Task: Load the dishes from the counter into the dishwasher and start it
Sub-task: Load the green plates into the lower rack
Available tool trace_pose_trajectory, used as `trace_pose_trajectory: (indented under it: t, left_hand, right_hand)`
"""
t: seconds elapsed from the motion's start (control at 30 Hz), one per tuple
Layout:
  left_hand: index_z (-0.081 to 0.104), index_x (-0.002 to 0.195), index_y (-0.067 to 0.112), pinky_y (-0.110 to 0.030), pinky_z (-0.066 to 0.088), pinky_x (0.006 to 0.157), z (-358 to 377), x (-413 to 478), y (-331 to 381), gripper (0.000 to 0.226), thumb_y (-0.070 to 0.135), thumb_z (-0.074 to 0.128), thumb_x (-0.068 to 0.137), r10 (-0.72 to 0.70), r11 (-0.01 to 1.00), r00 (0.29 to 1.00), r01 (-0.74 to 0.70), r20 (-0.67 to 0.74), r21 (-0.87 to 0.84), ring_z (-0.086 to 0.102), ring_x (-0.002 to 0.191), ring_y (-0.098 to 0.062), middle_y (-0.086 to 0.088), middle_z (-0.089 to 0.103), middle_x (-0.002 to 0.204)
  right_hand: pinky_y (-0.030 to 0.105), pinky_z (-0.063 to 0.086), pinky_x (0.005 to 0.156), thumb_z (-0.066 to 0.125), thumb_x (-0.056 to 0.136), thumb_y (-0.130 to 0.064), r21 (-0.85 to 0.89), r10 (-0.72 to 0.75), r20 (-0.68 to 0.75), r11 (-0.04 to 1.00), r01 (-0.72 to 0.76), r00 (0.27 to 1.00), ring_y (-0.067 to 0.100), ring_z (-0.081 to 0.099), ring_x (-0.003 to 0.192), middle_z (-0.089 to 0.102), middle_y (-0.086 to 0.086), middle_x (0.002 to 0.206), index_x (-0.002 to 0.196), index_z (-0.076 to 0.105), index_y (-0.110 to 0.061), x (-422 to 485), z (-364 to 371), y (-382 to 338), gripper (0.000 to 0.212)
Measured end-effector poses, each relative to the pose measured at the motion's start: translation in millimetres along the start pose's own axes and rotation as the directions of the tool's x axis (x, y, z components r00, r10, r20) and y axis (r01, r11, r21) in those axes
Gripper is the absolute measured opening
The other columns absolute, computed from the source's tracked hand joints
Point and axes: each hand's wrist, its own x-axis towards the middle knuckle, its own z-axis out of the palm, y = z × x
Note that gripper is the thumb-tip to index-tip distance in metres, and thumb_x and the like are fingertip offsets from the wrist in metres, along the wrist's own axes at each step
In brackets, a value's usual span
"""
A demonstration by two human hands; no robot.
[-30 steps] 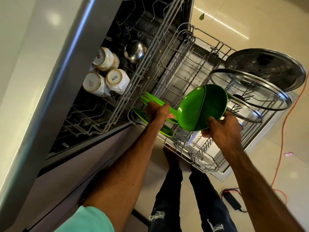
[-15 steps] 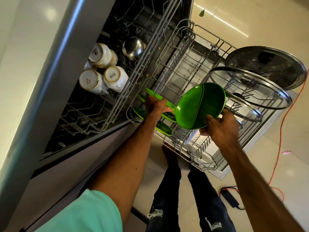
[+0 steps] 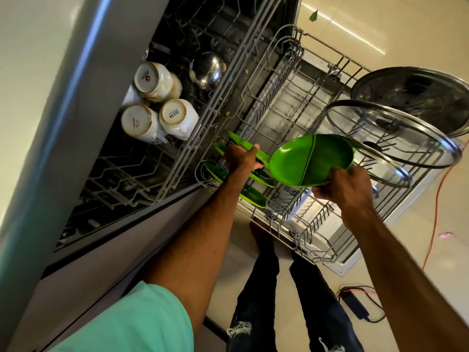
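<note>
The right hand (image 3: 342, 186) pinches the low edge of the plate (image 3: 309, 158), which sticks up above the fingers. The left hand (image 3: 239, 158) grips a racked plate (image 3: 239, 139). With such a small pinch, the plate may tip and hit the lid (image 3: 411, 123) just behind.

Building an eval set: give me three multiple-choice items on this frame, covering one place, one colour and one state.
1. Where are the mugs? A) floor B) upper rack C) countertop
2. Colour of the plate in the right hand? A) white B) blue C) green
3. The lower rack is: A) pulled out B) pushed fully in C) upside down

Key: 1 B, they sit upside down among its wires; 2 C, the held plate is bright green; 3 A, it sticks out past the machine's front.
</note>
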Motion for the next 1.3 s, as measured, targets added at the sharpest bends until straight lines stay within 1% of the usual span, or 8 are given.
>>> trace_pose_trajectory:
  t: [0.17,0.33,0.43,0.63,0.87,0.93,1.1,1.3]
  left_hand:
    - [0.063,0.111,-0.010,-0.035,0.056,0.041,-15,-27,13,0.027,0.014,0.058,0.101,-0.131,0.973,0.988,0.144,0.079,-0.179,0.070,0.092,-0.039,-0.024,0.069,0.103]
    - [0.062,0.092,-0.001,-0.044,0.064,0.068,-47,-40,23,0.017,0.012,0.056,0.102,-0.129,0.972,0.990,0.136,0.050,-0.194,0.073,0.083,-0.035,-0.023,0.071,0.100]
    - [0.064,0.107,-0.004,-0.045,0.063,0.076,-62,-43,23,0.024,0.017,0.053,0.104,-0.088,0.962,0.996,0.088,0.012,-0.259,0.075,0.083,-0.035,-0.025,0.071,0.102]
    - [0.060,0.123,0.000,-0.041,0.064,0.066,-62,-48,28,0.043,0.037,0.050,0.104,0.025,0.965,0.999,-0.033,-0.034,-0.260,0.075,0.086,-0.035,-0.023,0.070,0.110]
    - [0.058,0.123,0.004,-0.041,0.064,0.070,-46,-55,33,0.034,0.028,0.062,0.099,0.081,0.973,0.997,-0.080,-0.007,-0.214,0.073,0.093,-0.036,-0.022,0.064,0.119]
    - [0.054,0.130,0.002,-0.042,0.063,0.075,-44,-54,38,0.039,0.022,0.064,0.098,0.095,0.978,0.995,-0.092,0.008,-0.186,0.074,0.088,-0.033,-0.019,0.067,0.111]
    - [0.051,0.138,0.001,-0.042,0.063,0.080,-40,-55,46,0.048,0.013,0.069,0.094,0.138,0.986,0.990,-0.135,0.016,-0.101,0.075,0.081,-0.025,0.000,0.066,0.081]
    - [0.052,0.136,0.004,-0.029,0.063,0.069,-35,-51,45,0.046,0.004,0.068,0.093,0.144,0.987,0.990,-0.144,0.001,-0.067,0.075,0.076,-0.019,-0.016,0.069,0.116]
  right_hand:
    - [0.026,0.051,0.042,0.037,0.089,0.005,0.102,0.152,0.051,0.982,-0.156,0.987,0.026,0.060,0.048,0.059,0.025,0.075,0.086,0.055,0.005,7,20,-19,0.019]
    - [0.018,0.043,0.035,0.027,0.105,-0.008,0.146,0.397,0.323,0.876,-0.459,0.859,0.013,0.053,0.046,0.068,0.023,0.074,0.101,0.058,0.006,23,51,-23,0.034]
    - [0.018,0.045,0.036,0.025,0.106,-0.013,0.146,0.454,0.392,0.828,-0.541,0.800,0.010,0.056,0.043,0.072,0.021,0.081,0.111,0.059,0.006,39,67,-15,0.039]
    - [0.016,0.046,0.039,0.026,0.107,-0.014,0.159,0.447,0.415,0.822,-0.547,0.792,0.009,0.055,0.045,0.070,0.019,0.080,0.104,0.060,0.003,55,90,-14,0.039]
    - [0.014,0.041,0.034,0.021,0.105,-0.009,0.144,0.480,0.407,0.807,-0.573,0.777,0.007,0.050,0.035,0.066,0.015,0.066,0.095,0.061,0.004,74,107,-7,0.043]
    - [0.015,0.042,0.034,0.021,0.104,-0.008,0.184,0.475,0.381,0.802,-0.569,0.793,0.009,0.054,0.037,0.066,0.015,0.067,0.108,0.059,0.003,82,108,-1,0.040]
    - [0.018,0.050,0.039,0.024,0.107,-0.011,0.264,0.442,0.387,0.788,-0.556,0.809,0.015,0.062,0.039,0.068,0.020,0.074,0.097,0.053,0.006,83,105,0,0.035]
    - [0.020,0.042,0.038,0.029,0.106,-0.021,0.109,0.424,0.377,0.863,-0.494,0.824,0.017,0.056,0.044,0.075,0.022,0.083,0.109,0.044,-0.008,89,104,-2,0.019]
